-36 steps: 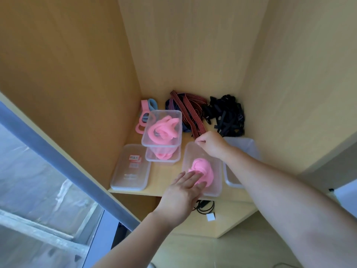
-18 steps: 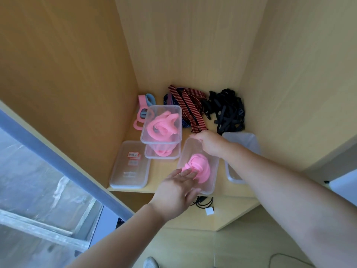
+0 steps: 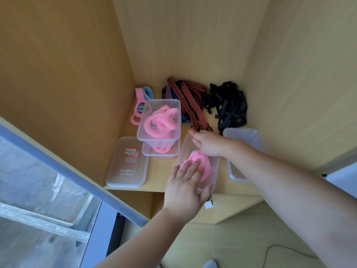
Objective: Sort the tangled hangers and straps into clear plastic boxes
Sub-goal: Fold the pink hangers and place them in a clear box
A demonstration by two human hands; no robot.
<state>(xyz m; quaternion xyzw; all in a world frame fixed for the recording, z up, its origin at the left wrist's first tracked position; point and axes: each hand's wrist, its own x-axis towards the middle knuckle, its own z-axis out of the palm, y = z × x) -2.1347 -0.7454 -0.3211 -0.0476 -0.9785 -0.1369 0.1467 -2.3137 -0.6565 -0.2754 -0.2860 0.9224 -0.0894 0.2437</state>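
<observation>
A clear plastic box [image 3: 214, 167] at the shelf's front edge holds a coiled pink strap [image 3: 202, 161]. My left hand [image 3: 185, 184] lies over the near part of that coil, fingers straight. At the box's far rim my right hand [image 3: 208, 142] has its fingers curled on the edge, close to the end of the red-and-black striped straps [image 3: 188, 99]. A tangle of black straps [image 3: 228, 105] fills the back right corner. Two stacked clear boxes [image 3: 159, 120] hold more pink straps.
A clear lidded box with a label [image 3: 126, 163] lies front left. An empty clear box [image 3: 245, 138] stands to the right, partly behind my right arm. Pink and blue loops [image 3: 142, 97] lean at the back left. Wooden walls enclose the shelf on three sides.
My left hand has slid forward so its fingers now cover the pink coil. My right hand has stayed at the box's far rim.
</observation>
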